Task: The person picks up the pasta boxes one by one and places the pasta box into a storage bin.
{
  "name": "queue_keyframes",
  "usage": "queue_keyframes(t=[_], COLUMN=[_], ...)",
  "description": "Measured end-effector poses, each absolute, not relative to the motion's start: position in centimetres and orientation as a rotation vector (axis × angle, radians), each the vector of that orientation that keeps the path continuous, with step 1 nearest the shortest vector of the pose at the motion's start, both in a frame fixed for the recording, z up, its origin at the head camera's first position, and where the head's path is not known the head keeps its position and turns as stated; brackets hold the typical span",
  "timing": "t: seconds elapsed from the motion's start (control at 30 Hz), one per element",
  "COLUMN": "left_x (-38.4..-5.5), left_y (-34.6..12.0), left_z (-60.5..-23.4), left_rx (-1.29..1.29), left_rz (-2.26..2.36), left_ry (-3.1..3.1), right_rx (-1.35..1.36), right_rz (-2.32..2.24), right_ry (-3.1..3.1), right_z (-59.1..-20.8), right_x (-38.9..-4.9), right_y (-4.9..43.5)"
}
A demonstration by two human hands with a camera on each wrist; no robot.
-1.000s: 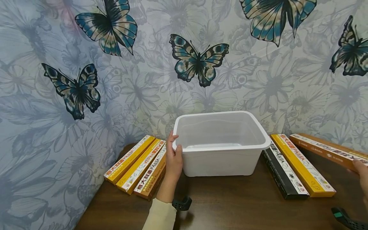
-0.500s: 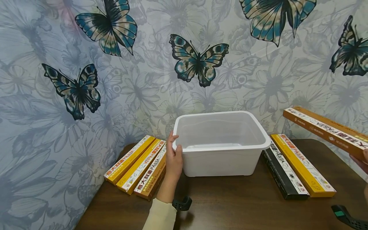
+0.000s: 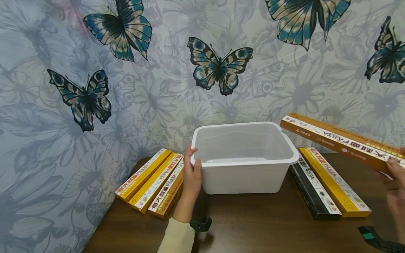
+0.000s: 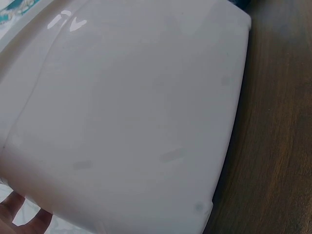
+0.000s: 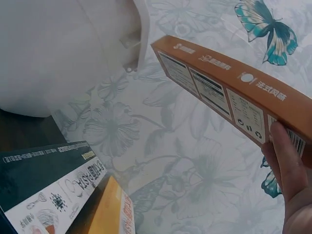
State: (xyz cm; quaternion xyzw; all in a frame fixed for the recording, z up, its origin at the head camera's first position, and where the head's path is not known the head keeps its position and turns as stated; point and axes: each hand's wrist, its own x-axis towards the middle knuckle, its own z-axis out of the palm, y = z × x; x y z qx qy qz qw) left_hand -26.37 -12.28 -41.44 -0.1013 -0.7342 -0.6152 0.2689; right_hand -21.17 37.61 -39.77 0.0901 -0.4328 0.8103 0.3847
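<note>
On the left of the table (image 3: pixel 253 228), three pasta boxes (image 3: pixel 155 182) lie side by side. Next to them, your left hand (image 3: pixel 191 175) grips the left end of the white bin (image 3: pixel 245 180) — fingers curled at the rim. Right of the bin, a black box (image 3: pixel 315 189) and a yellow box (image 3: pixel 335 184) lie flat. Far right, your right hand (image 3: pixel 397 186) pinches the brown box (image 3: pixel 338 140) — tilted, off the table, far end near the bin's rear right corner.
</note>
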Motion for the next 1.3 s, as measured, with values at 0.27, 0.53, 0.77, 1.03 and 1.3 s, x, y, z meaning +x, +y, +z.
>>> queue_keyframes(t=[0.27,0.53,0.77,1.03,1.3], left_x=[-26.3,-26.3,-26.4,-26.2,-26.3], left_y=[-12.0,-11.6,-11.9,-12.1,-12.3], left_z=[-41.3,-41.6,-41.4,-41.4,-41.4], left_rx=[-0.28,-0.316,-0.305,-0.28,-0.289], left_rz=[-1.668,-1.676,-1.664,-1.669,-1.654], left_ry=[-1.968,-1.965,-1.966,-1.983,-1.967], right_rx=[0.372,0.431,0.296,0.058,0.156], right_rz=[2.125,2.086,1.863,1.525,1.672], right_ry=[-1.21,-1.386,-1.794,-2.292,-2.396], right_z=[-39.0,-38.7,-36.4,-34.1,-32.5], right_x=[-20.4,-20.1,-21.3,-22.2,-23.5], right_y=[36.0,35.5,34.7,32.7,30.6])
